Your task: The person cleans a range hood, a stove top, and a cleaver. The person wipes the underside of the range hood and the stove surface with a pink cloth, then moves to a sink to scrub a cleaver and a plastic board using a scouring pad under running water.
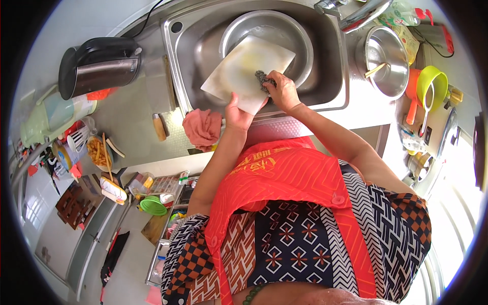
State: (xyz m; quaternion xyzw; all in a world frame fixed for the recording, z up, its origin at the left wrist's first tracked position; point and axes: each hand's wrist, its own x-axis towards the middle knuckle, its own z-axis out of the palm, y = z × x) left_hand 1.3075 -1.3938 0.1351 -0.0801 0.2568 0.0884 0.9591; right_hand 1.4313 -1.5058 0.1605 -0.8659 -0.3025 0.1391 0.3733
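A white cutting board (244,65) with yellowish and brown stains is tilted over the sink. My left hand (239,114) grips its near edge, thumb on top. In my right hand (283,91) is a grey steel wool scrubber (263,80), pressed to the board's right part. Partly hidden behind the board, a round metal basin (267,19) with some water in it stands in the stainless steel sink (198,57).
Left of the sink lies a cleaver (160,85), near an electric kettle (103,68) and a pink cloth (203,127). To the right are a steel pot (387,63), a faucet (364,17) and a yellow-green plastic strainer or ladle (436,82). A bowl of fries-like food (98,150) sits farther left.
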